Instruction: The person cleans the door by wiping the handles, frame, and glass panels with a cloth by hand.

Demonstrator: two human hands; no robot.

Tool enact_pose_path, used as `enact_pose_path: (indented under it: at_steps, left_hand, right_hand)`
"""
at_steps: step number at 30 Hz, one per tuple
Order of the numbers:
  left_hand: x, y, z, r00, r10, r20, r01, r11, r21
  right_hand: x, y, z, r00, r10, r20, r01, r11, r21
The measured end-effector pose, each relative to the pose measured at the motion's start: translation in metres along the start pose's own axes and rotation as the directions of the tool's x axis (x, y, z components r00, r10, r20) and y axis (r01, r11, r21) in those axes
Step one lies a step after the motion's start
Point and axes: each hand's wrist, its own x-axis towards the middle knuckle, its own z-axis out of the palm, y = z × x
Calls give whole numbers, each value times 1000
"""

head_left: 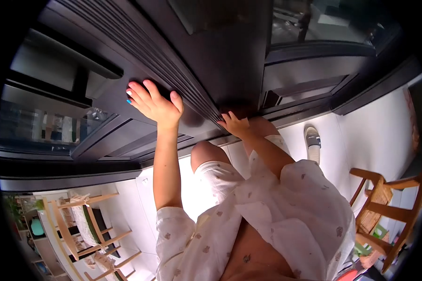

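My left hand (155, 104) lies with fingers spread against a dark double door (229, 61), just right of a long black bar handle (86, 61). Some of its nails have coloured polish, one of them blue. Lower down, my right hand (236, 125) rests by the ridged vertical strip (173, 61) in the door's middle, fingers stretched out and partly in shadow. Neither hand holds anything. Both door leaves carry glass panes with reflections and raised panels beneath.
Pale floor tiles (361, 126) run along the door's foot. A shoe (312, 136) shows on the floor at the right. Behind on the right stands a wooden chair (380, 206); wooden chairs (72, 227) and shelves (40, 239) are at the lower left.
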Motion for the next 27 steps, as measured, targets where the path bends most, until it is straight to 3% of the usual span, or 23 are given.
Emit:
enact_pose_path:
  at_steps: [1,4,7,8,10,13,15,17,18,20,21,23,25,26,27]
  left_hand:
    - [1,0,0,1000,-7,6,7,1000,-1]
    - [0,0,0,1000,-13,26,13,1000,-7]
    - [2,-1,-2,999,-17,46,17,1000,-5]
    - [2,-1,-2,999,-13,47,14,1000,-12]
    - [2,-1,-2,998,-24,60,25,1000,-14]
    - [6,0,-4,999,26,46,-25,999,-38]
    - [1,-1,-5,991,93,94,-97,995,36]
    - [0,-1,-3,982,152,107,-159,986,55]
    - [2,0,-3,982,159,104,-165,985,43]
    - [5,0,-3,977,190,91,-196,979,54]
    - [5,-1,-2,977,194,87,-198,979,51]
    - [6,-3,-3,975,208,77,-212,976,47]
    - [5,-3,-1,977,199,73,-203,978,52]
    - [3,-6,1,980,187,74,-191,980,56]
    - [5,-3,0,980,188,68,-192,980,50]
  right_hand:
    - [-11,-4,2,991,72,113,-74,997,12]
    - [13,-7,-13,970,126,210,-142,988,62]
    - [132,-13,-58,966,179,-189,-160,981,107]
    - [171,-17,-81,927,251,-280,-212,964,161]
    - [215,-17,-108,864,304,-401,-292,952,92]
    - [199,-14,-89,851,264,-454,-271,961,50]
    - [150,-20,-57,796,520,-308,-492,854,169]
    - [75,-22,-9,718,680,-149,-656,733,181]
    - [23,-25,32,719,672,-177,-654,741,155]
    - [-57,-35,96,593,783,-186,-754,622,211]
    - [-57,-35,96,586,789,-185,-761,614,209]
    - [-53,-39,94,545,813,-205,-724,580,373]
    - [7,-43,58,402,889,-219,-720,455,524]
    - [36,-40,48,512,777,-367,-656,629,417]
    - [65,-40,26,605,696,-387,-620,717,319]
